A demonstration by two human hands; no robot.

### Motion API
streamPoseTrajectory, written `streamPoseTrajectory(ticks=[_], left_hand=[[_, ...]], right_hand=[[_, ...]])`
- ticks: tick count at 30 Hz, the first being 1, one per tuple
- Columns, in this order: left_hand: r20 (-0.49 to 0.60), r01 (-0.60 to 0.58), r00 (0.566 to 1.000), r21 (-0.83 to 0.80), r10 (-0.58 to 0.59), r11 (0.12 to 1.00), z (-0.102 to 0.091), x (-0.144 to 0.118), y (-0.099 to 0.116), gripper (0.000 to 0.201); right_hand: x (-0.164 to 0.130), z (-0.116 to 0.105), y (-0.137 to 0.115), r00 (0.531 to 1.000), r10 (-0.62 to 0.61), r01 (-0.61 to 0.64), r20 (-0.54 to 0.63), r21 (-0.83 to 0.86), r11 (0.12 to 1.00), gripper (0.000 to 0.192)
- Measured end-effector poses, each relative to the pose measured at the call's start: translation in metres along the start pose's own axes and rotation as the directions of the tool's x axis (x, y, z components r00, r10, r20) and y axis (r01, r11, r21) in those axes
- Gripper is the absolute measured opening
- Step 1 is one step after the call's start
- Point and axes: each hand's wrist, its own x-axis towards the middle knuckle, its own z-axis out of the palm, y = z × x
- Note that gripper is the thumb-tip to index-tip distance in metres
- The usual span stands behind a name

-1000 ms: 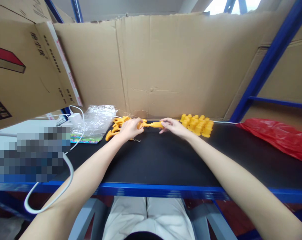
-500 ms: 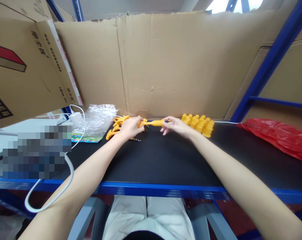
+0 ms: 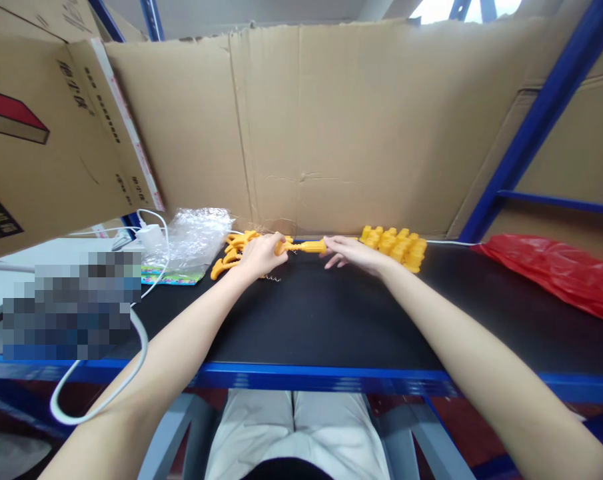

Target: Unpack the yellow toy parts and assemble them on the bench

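Fingers [image 3: 274, 243] of the left hand [image 3: 261, 255] are curled around one end of a single slim yellow plastic piece [image 3: 305, 247], and those of the right hand [image 3: 350, 251] pinch its other end with thumb and forefinger while the remaining ones stay loosely spread. That piece runs level between the two hands, just above the black surface [image 3: 311, 313], near its far edge. It looks like a smooth moulded rod, thicker toward the right.

Behind the left hand lies one heap of curved yellow plastic parts [image 3: 231, 253], too tangled to count. Just beside the right hand sits one cluster of blocky yellow plastic parts [image 3: 396, 243], roughly a dozen, packed side by side. One small wire spring [image 3: 271, 277] rests on the surface below the left hand.

One crinkled clear plastic bag [image 3: 194, 237] lies to the left, with one white charger [image 3: 150, 236] and its glossy white cable [image 3: 131, 373] looping off the edge. One shiny red plastic bag [image 3: 556, 273] is well apart on the right. Creased brown cardboard [image 3: 351, 127] forms the back wall.
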Motion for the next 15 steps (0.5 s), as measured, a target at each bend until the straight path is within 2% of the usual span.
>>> streamPoseTrajectory(ticks=[4, 9, 15], left_hand=[[-0.009, -0.004, 1.000, 0.005, 0.004, 1.000, 0.000, 0.001, -0.002, 0.031], [-0.011, -0.009, 1.000, 0.007, 0.009, 1.000, 0.001, 0.000, -0.002, 0.031], [-0.017, -0.010, 1.000, 0.001, 0.010, 1.000, -0.001, -0.001, 0.000, 0.031]], right_hand=[[-0.002, -0.008, 0.004, 0.995, -0.093, 0.091, 0.030, 0.057, 0.994, 0.070], [0.006, -0.006, 0.009, 0.989, -0.145, 0.141, 0.020, 0.137, 0.981, 0.048], [0.005, -0.001, 0.006, 0.991, -0.111, 0.115, -0.074, 0.042, 0.992, 0.037]])
